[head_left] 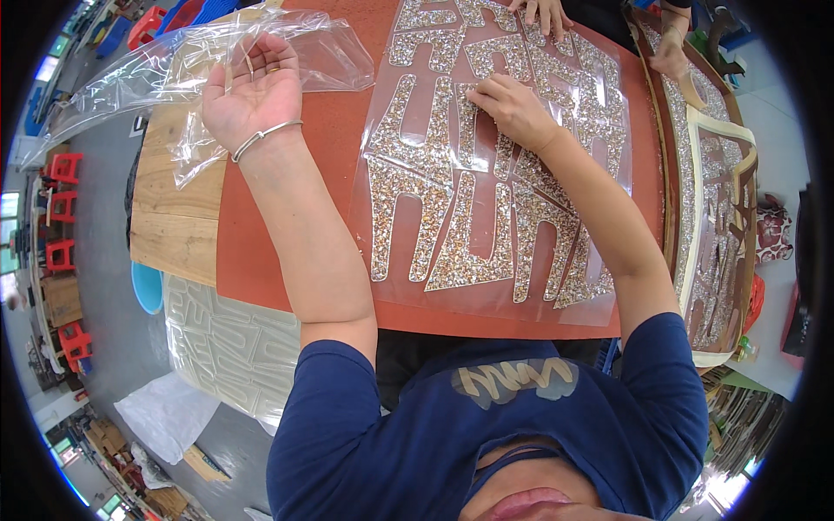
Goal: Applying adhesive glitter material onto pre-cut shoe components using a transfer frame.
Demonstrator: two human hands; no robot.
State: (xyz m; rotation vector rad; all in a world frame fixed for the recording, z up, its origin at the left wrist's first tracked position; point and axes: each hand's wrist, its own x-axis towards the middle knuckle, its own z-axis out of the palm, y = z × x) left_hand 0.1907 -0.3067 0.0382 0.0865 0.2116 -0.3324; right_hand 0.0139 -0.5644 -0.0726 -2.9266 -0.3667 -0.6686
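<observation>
Two hands share the work on a red-topped table [287, 260]: the left hand [252, 91] is raised palm-up near the table's far left corner, fingers curled around a crumpled clear film [174, 69] that trails off over the wooden board [174, 226] at the left edge, while the right hand [512, 108] lies fingertips-down, pinching at the glittering rhinestone sheet [486, 165]. That sheet lies flat on the middle of the table, reaching from the near edge almost to the far edge, its long axis running away from the person and leaning slightly to the right; the tall block shapes on it stand with their feet toward the near edge. To peel well, I judge the film should be drawn low and slowly, with the right fingertips pressed close to the peel line so no stones lift. Another person's hand [543, 13] rests on the sheet's far end, and similar sheets [721, 217] are stacked along the right edge.
</observation>
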